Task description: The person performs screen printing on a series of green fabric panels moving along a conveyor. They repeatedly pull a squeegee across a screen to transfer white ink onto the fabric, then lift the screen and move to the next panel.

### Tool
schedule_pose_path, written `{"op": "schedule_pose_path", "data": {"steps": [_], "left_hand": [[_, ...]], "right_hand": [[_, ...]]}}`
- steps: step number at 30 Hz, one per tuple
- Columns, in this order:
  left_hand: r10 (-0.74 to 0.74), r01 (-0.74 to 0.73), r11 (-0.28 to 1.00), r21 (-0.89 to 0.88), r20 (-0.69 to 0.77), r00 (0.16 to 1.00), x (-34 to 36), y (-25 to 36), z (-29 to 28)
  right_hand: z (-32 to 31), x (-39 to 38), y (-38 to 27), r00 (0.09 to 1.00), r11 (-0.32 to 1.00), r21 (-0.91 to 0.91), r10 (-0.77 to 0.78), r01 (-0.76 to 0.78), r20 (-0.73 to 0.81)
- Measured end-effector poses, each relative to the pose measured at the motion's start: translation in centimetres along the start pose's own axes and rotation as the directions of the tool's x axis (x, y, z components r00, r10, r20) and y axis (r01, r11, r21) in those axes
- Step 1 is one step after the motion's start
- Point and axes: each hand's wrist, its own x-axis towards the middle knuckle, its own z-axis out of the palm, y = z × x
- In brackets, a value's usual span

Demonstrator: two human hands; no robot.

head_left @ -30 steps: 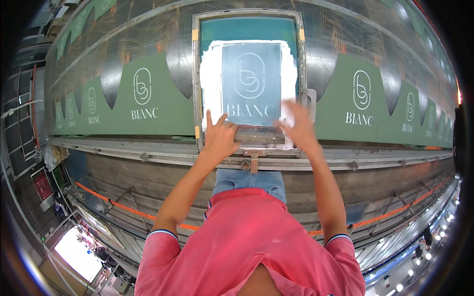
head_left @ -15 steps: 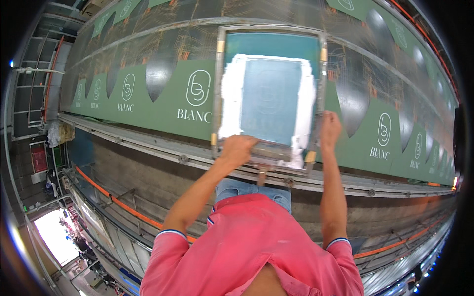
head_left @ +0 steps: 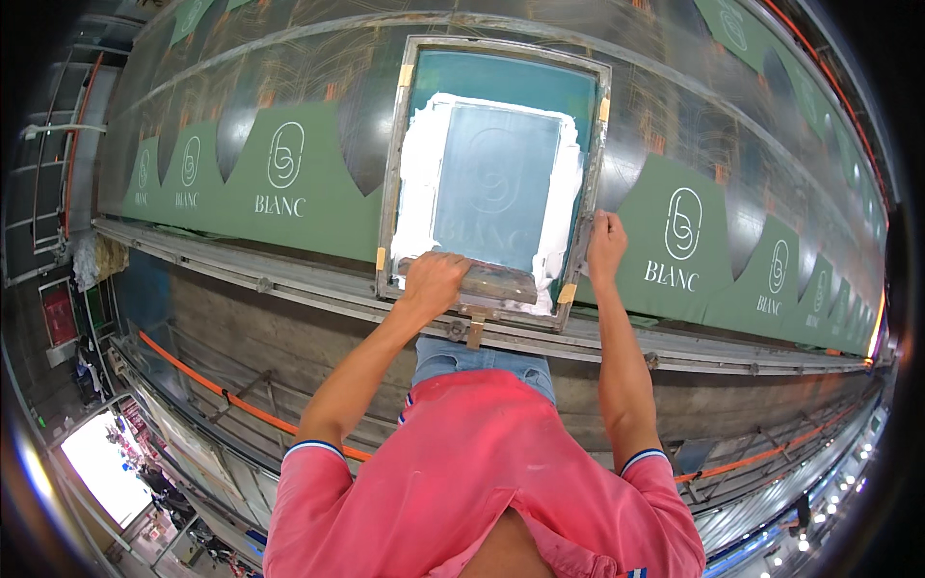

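Note:
A rectangular printing screen (head_left: 506,46) with a metal frame lies over the long table in front of me. White ink (head_left: 414,183) is spread along the left, top and right of its blue-green mesh (head_left: 496,183); a faint emblem shows through. At the screen's near end, my left hand (head_left: 436,281) is closed over the left part of a wide squeegee (head_left: 501,285). My right hand (head_left: 606,246) is closed on the frame's right side, near its lower corner. Green fabric panels (head_left: 289,197) with white emblems lie to both sides of the screen.
A metal rail (head_left: 241,279) runs along the table's near edge, between me and the panels. More green panels (head_left: 737,29) lie along the table's far side. Behind me an orange rail (head_left: 222,390) crosses the aisle, and metal racks (head_left: 58,164) stand at far left.
The screen has shifted right along the table relative to the green panels, with both hands moving along. The squeegee stays at the near end under my left hand.

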Motion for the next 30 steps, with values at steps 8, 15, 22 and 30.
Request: {"op": "schedule_pose_path", "data": {"steps": [8, 15, 22, 30], "left_hand": [[0.068, -0.060, 0.997, 0.043, -0.214, 0.974, -1.1, -1.0, 1.8], [-0.108, 0.094, 0.992, 0.082, 0.191, 0.976, 3.8, -1.9, -2.6], [-0.057, 0.056, 0.995, 0.084, 0.005, 0.998, 17.3, -6.2, -7.3], [-0.070, 0.064, 0.984, 0.165, 0.029, 0.997, 24.1, -10.9, -9.4]], "right_hand": [[1.8, 1.2, -0.1, 0.995, 0.948, -0.300, -0.101, 0.102, 0.018], [1.7, 1.2, -3.4, 0.902, 0.810, -0.405, -0.418, 0.423, 0.107], [8.4, 5.9, -15.3, 0.590, 0.341, -0.499, -0.263, 0.797, 0.763], [11.5, 12.5, -14.1, 0.588, 0.440, -0.411, -0.421, 0.798, 0.691]]}}
